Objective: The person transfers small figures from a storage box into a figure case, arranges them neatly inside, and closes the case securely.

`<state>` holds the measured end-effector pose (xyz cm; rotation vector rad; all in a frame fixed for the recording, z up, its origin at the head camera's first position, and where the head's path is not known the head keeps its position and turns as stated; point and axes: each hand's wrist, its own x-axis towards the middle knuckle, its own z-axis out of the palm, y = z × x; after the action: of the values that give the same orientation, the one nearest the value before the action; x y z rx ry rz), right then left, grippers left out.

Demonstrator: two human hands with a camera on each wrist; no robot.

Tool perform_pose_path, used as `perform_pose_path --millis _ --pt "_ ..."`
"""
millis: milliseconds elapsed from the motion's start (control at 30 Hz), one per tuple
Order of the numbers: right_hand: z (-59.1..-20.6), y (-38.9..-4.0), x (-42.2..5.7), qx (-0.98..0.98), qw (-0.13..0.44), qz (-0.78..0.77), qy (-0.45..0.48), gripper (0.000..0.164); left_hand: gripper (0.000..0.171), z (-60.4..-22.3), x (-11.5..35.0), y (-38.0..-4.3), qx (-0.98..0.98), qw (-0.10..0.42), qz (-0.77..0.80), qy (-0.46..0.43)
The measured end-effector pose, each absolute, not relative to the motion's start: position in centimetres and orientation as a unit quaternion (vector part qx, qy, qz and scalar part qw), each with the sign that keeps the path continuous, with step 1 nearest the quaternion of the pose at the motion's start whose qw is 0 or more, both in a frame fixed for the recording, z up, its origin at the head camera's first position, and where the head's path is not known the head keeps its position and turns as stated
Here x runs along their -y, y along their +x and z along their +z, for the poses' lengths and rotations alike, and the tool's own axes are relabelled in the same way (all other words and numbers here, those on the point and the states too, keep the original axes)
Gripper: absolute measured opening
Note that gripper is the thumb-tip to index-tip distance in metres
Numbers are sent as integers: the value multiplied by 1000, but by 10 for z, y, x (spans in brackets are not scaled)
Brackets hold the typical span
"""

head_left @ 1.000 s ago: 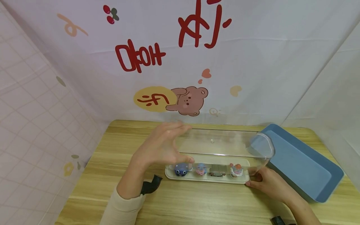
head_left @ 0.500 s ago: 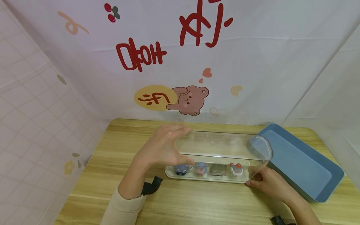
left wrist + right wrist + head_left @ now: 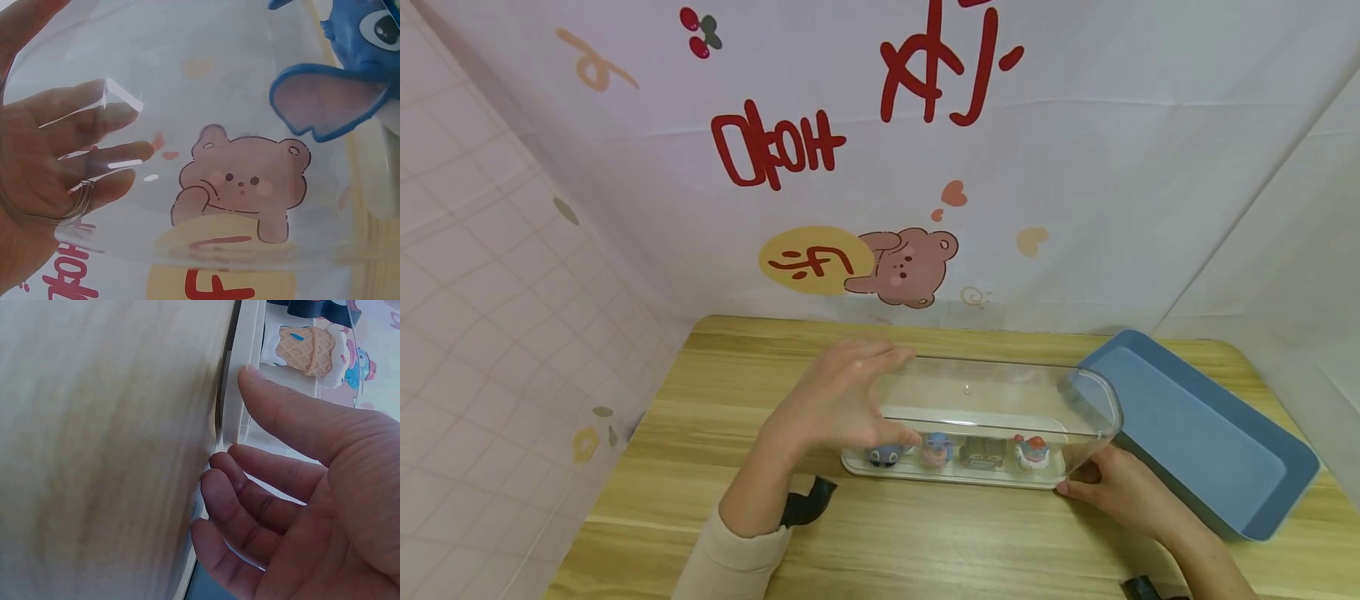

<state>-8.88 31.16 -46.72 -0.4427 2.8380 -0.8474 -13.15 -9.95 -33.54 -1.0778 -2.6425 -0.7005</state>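
Note:
My left hand (image 3: 838,400) grips the left end of a clear plastic cover (image 3: 981,396), thumb at the front and fingers at the back. In the left wrist view its fingers (image 3: 106,156) show through the plastic. Under the tilted cover, a long white base (image 3: 925,475) bears several small figures: a big-eyed blue one (image 3: 884,455), a blue-and-pink one (image 3: 937,450), a greyish blocky one (image 3: 982,453) and a white-and-red one (image 3: 1033,453). My right hand (image 3: 1123,492) holds the base's right front corner, its thumb (image 3: 281,403) on the rim and its other fingers curled beside the end.
A blue tray (image 3: 1195,433) lies slantwise on the wooden table (image 3: 955,542), right behind my right hand. White cloth with a printed bear (image 3: 910,271) stands along the table's back edge, and more cloth hangs at both sides.
The clear cover has come down slightly over the figures, its right end lower than before. My left hand has sunk a little with it; my right hand keeps its place on the base.

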Motion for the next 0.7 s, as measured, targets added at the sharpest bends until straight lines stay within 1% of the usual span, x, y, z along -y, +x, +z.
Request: perform_pose_path --millis 400,600,700 --pt "-467 -89 -311 -944 85 -284 -144 39 91 -340 97 -130 902 87 -238 -350" --pt "-467 -90 -311 -948 84 -272 -144 29 92 -343 96 -130 900 85 -241 -352" --pt "-466 -89 -311 -950 83 -267 -142 29 91 -343 95 -130 901 83 -238 -353"
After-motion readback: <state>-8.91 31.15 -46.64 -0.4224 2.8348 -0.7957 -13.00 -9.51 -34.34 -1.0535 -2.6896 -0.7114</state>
